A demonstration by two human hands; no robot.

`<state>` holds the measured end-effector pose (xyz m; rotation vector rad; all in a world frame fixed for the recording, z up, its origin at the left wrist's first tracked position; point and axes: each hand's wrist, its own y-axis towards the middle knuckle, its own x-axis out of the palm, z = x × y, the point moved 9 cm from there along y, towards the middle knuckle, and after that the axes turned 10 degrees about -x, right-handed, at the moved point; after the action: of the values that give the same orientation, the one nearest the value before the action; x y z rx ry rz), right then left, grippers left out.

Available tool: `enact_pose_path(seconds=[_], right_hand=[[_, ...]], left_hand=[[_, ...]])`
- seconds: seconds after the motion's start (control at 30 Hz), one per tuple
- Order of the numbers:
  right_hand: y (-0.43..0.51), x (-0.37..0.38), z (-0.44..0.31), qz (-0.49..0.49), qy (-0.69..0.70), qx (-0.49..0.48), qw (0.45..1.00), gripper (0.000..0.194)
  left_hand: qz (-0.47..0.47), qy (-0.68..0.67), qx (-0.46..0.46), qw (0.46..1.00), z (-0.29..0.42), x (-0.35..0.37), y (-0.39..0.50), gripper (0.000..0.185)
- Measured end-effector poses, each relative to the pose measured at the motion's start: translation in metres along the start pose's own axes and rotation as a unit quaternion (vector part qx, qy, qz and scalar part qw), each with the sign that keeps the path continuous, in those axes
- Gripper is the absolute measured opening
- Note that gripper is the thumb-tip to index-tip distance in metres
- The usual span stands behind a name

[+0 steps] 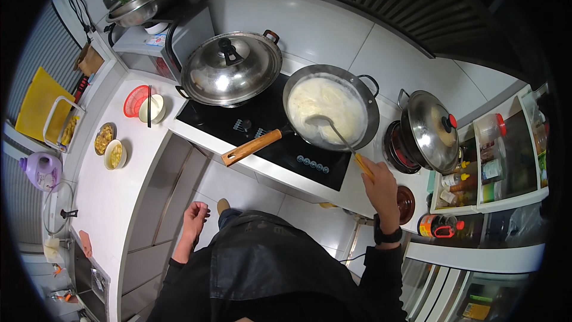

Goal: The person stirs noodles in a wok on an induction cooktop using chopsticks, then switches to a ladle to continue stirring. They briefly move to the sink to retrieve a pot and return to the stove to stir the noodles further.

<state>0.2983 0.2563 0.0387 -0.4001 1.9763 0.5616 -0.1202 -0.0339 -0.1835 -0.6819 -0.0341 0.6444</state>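
Observation:
My right hand (pixel 380 188) grips the yellow handle of a metal ladle (pixel 342 136). The ladle's rounded head dips into pale, foamy liquid (pixel 328 100) in a dark wok (pixel 371 120). What lies below the foam is hidden. This wok sits on the right side of a black cooktop (pixel 277 150), its wooden handle (pixel 252 146) pointing toward my left. Low in front of my body, apart from the counter, my left hand (pixel 195 220) hangs with loosely curled fingers and nothing visible in it. A lidded steel wok (pixel 232 69) stands on the cooktop's left side.
A lidded pot (pixel 431 132) tilts beside a round electric burner (pixel 400 150) on the right. The left counter (pixel 147 156) bears bowls, a red basket (pixel 135 100) and chopsticks (pixel 149 106). Sauce bottles and jars fill a shelf (pixel 480 208) at right. A range hood (pixel 371 4) hangs overhead.

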Motion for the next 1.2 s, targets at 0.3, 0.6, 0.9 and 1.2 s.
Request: enact_pose_path(seconds=[0.3,0.6,0.9,1.2], right_hand=[[0.044,0.05,0.031,0.05,-0.046,0.027,0.997,0.04],[0.071,0.028,0.061,0.133,-0.076,0.031,0.988,0.039],[0.086,0.03,0.091,0.077,0.04,0.026,0.996,0.03],[0.053,0.037,0.066,-0.089,0.133,0.109,0.981,0.032]], left_hand=[[0.017,0.001,0.016,1.0,0.003,-0.013,0.0,0.019],[0.029,-0.009,0.011,0.999,0.0,-0.023,0.005,0.017],[0.023,-0.002,0.011,1.0,0.002,-0.02,0.009,0.017],[0.014,0.004,-0.002,1.0,-0.003,-0.016,0.008,0.014]])
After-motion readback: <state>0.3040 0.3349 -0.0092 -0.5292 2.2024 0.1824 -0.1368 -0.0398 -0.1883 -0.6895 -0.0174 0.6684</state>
